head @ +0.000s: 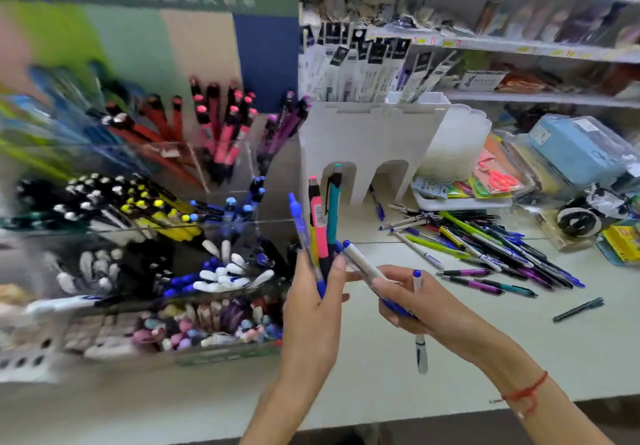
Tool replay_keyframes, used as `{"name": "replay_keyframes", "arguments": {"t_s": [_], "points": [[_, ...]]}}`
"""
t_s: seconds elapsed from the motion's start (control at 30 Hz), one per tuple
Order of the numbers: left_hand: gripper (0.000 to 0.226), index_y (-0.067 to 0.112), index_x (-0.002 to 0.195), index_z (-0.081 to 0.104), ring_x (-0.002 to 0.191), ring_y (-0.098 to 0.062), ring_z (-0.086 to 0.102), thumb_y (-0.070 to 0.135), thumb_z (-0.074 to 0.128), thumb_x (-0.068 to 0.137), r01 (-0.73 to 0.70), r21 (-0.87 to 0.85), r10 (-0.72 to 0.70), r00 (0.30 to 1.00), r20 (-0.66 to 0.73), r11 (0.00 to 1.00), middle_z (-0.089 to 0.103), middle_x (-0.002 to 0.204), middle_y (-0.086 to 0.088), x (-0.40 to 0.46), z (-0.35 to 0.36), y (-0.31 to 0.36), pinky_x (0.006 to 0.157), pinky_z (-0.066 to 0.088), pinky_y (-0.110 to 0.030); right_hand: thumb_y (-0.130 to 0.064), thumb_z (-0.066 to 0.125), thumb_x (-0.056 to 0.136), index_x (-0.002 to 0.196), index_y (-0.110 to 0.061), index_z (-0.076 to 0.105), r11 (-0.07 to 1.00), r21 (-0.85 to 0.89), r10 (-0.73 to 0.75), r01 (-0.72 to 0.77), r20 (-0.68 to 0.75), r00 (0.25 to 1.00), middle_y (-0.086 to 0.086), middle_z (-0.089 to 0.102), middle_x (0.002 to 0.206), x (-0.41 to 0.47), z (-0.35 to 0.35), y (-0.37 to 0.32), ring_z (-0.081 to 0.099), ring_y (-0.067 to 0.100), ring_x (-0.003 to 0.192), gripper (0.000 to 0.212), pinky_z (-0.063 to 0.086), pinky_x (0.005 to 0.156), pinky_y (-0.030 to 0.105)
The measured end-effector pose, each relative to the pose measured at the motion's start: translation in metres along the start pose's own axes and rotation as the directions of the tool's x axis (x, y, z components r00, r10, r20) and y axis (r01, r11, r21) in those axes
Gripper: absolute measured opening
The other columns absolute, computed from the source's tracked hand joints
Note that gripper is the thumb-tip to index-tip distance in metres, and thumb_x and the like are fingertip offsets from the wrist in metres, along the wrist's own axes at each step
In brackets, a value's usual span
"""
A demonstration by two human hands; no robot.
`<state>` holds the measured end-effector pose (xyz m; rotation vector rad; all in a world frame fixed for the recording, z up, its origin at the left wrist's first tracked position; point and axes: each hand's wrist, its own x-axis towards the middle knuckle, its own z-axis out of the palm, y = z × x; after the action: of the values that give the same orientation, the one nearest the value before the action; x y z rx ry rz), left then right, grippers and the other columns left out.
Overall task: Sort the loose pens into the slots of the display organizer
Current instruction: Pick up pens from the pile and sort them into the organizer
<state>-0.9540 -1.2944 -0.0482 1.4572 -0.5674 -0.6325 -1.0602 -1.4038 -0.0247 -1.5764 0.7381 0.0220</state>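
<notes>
We note the display organizer, blurred, at the table's left, its slots full of pens. Loose pens lie heaped at right. Left hand grips a pen bunch upright; right hand holds two white pens.

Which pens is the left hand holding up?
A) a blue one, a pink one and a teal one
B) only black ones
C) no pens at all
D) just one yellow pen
A: the left hand grips a bunch that stands upright, with a blue pen, a pink pen and a teal pen sticking up above the fingers.
</notes>
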Motion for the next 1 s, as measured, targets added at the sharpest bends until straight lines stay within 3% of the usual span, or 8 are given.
{"name": "replay_keyframes", "arguments": {"t_s": [0.13,0.2,0.37,0.5,0.57,0.7,0.83,1.0], "points": [[0.017,0.034,0.114,0.052,0.092,0.001,0.064,0.031,0.049,0.098,-0.043,-0.023,0.04,0.992,-0.118,0.999,0.068,0.097,0.015,-0.009,-0.052,0.004,0.082,0.051,-0.022,-0.045,0.059,0.079,0.096,-0.03,0.066,0.983,-0.17,-0.073,0.075,0.016,0.997,-0.004,0.055,0.05,0.003,0.041,-0.024,0.037,0.002,0.04,0.024,0.028,0.044,0.012],[0.02,0.032,0.118,0.053,0.095,-0.003,0.064,0.034,0.05,0.098,-0.045,-0.042,0.037,0.984,-0.175,0.998,0.068,0.099,0.011,-0.011,-0.074,0.001,0.085,0.052,-0.027,-0.044,0.062,0.081,0.098,-0.03,0.069,0.969,-0.221,-0.1,0.11,0.055,0.993,-0.005,0.056,0.052,0.005,0.058,-0.033,0.041,0.002,0.043,0.023,0.03,0.045,0.01],[0.013,0.033,0.108,0.054,0.083,-0.002,0.067,0.025,0.047,0.099,-0.011,-0.096,-0.014,0.968,-0.249,0.995,0.068,0.091,0.015,-0.013,-0.119,0.003,0.063,0.056,-0.023,-0.032,0.066,0.088,0.098,-0.031,0.071,0.942,-0.308,-0.113,0.136,0.089,0.99,-0.013,0.057,0.053,0.007,0.092,-0.047,0.046,-0.002,0.05,0.011,0.031,0.049,0.006],[0.012,0.028,0.11,0.053,0.082,-0.01,0.069,0.027,0.046,0.1,0.044,-0.085,-0.068,0.949,-0.308,0.995,0.068,0.1,0.004,-0.015,-0.158,0.004,0.047,0.05,-0.017,-0.035,0.069,0.085,0.101,-0.035,0.069,0.91,-0.38,-0.196,0.167,-0.037,0.98,-0.011,0.063,0.059,0.007,0.102,-0.052,0.052,0.002,0.057,0.017,0.035,0.057,0.014],[0.008,0.03,0.103,0.051,0.067,-0.001,0.067,0.026,0.046,0.099,0.056,-0.084,-0.08,0.949,-0.306,0.995,0.068,0.091,0.005,-0.019,-0.177,0.007,0.046,0.053,-0.022,-0.033,0.073,0.081,0.095,-0.026,0.066,0.914,-0.368,-0.242,0.172,-0.152,0.958,-0.004,0.067,0.06,0.007,0.101,-0.055,0.055,0.006,0.058,0.017,0.038,0.057,0.019],[0.015,0.009,0.103,0.055,0.044,0.003,0.054,0.022,0.046,0.099,0.097,-0.071,-0.113,0.957,-0.269,0.993,0.054,0.074,-0.007,-0.027,-0.206,0.007,0.041,0.044,-0.01,-0.024,0.076,0.08,0.087,-0.017,0.069,0.922,-0.298,-0.331,0.248,-0.269,0.905,0.0,0.072,0.068,0.017,0.107,-0.061,0.067,0.007,0.066,0.012,0.046,0.061,0.011],[0.012,0.03,0.092,0.053,0.062,0.0,0.047,0.022,0.047,0.099,0.115,-0.036,-0.121,0.961,-0.249,0.993,0.052,0.076,0.005,-0.031,-0.221,0.002,0.044,0.037,-0.001,-0.026,0.078,0.079,0.078,-0.024,0.07,0.802,-0.539,-0.463,0.256,-0.292,0.837,-0.008,0.067,0.061,0.045,0.127,-0.069,0.057,0.004,0.054,0.008,0.045,0.055,0.018],[0.017,0.028,0.087,0.053,0.061,-0.001,0.051,0.016,0.049,0.098,0.175,-0.074,-0.187,0.957,-0.222,0.982,0.054,0.076,0.005,-0.036,-0.226,0.001,0.043,0.038,-0.002,-0.034,0.069,0.085,0.086,-0.025,0.069,0.616,-0.763,-0.528,0.196,-0.215,0.821,-0.005,0.066,0.063,0.072,0.152,-0.089,0.058,0.012,0.053,0.009,0.041,0.051,0.025]]}}
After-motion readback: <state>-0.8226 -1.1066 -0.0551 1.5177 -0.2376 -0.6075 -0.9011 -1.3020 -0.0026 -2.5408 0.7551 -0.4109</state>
